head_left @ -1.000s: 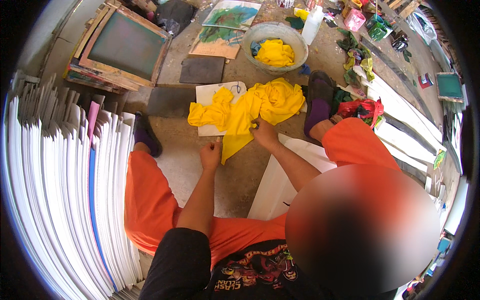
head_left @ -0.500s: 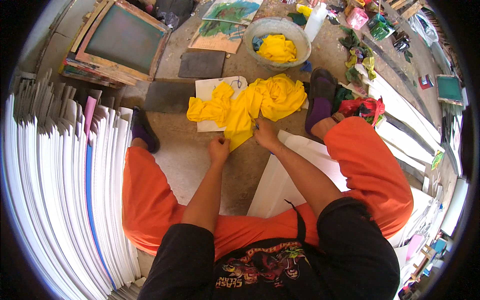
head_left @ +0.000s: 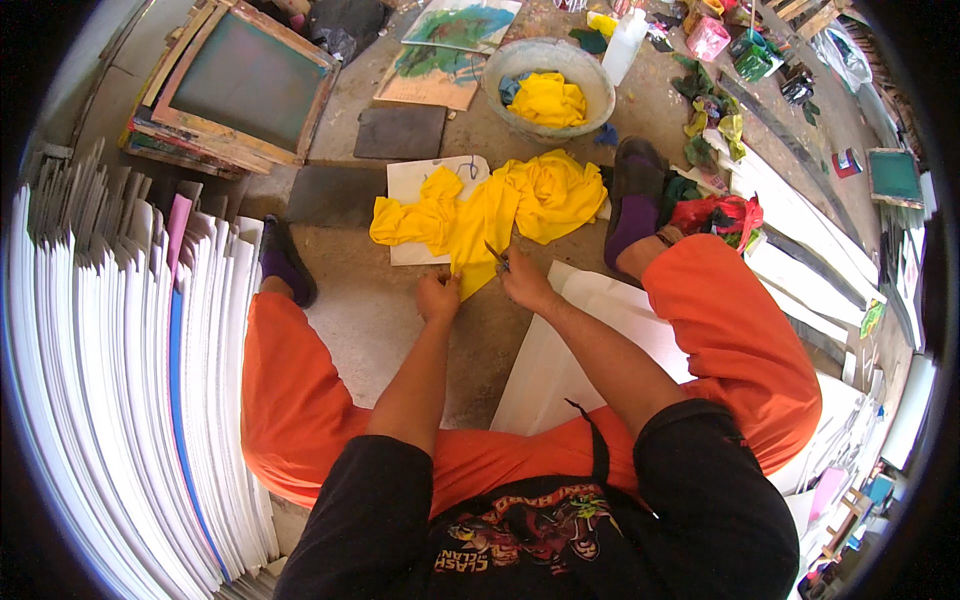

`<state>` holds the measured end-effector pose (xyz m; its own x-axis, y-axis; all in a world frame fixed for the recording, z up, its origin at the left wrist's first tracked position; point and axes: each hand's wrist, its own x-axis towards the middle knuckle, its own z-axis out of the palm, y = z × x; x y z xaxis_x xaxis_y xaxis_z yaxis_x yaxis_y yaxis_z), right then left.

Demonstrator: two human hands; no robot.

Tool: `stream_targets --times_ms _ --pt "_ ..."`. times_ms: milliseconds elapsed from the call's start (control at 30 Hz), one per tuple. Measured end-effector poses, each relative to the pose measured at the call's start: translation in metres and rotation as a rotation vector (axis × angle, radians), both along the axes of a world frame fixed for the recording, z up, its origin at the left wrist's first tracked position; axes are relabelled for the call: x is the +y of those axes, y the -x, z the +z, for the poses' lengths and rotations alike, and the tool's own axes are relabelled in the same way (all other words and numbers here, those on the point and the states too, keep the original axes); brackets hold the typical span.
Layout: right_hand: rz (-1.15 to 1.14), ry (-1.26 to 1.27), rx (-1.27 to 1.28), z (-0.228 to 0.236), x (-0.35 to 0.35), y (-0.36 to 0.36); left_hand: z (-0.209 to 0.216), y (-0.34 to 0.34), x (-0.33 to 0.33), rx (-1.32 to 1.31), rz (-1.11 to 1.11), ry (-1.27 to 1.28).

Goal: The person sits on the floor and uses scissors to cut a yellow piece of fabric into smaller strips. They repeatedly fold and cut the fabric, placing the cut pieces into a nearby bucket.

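A crumpled yellow cloth (head_left: pixel 500 205) lies on the concrete floor in front of me, partly over a white sheet (head_left: pixel 415 190). My left hand (head_left: pixel 438 297) pinches the cloth's near corner. My right hand (head_left: pixel 522 279) holds small scissors (head_left: pixel 496 255) whose blades point into the cloth's near edge. My legs in orange trousers (head_left: pixel 735 330) are spread to either side, with dark shoes beside the cloth.
A round basin (head_left: pixel 547 72) holding more yellow cloth stands behind. A wooden screen frame (head_left: pixel 240 85) lies back left, with a dark slab (head_left: pixel 400 130) beside it. Stacked white boards (head_left: pixel 110 380) fill the left. A white board (head_left: pixel 570 350) lies under my right arm. Rags and bottles litter the right.
My hands have stayed at the cloth's near corner, shifting only slightly. The view has tilted, so more of my torso shows.
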<state>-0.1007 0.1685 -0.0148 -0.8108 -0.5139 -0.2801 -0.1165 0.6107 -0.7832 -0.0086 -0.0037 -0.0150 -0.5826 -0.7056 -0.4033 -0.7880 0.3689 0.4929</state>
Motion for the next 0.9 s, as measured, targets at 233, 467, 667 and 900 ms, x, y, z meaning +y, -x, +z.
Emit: stream_targets --times_ms 233,467,667,900 --pt "0.165 -0.074 -0.051 0.013 0.0 -0.009 -0.012 -0.014 0.004 0.438 0.152 -0.239" --pt "0.345 -0.233 -0.043 0.027 0.007 0.004 -0.023 -0.009 -0.011 0.225 0.409 -0.902" --pt "0.501 -0.32 -0.007 0.046 0.017 0.012 0.007 0.0 -0.008 0.069 0.408 -0.869" --pt "0.338 -0.153 0.092 0.053 0.007 -0.017 0.027 -0.006 -0.007 0.168 0.426 -1.028"
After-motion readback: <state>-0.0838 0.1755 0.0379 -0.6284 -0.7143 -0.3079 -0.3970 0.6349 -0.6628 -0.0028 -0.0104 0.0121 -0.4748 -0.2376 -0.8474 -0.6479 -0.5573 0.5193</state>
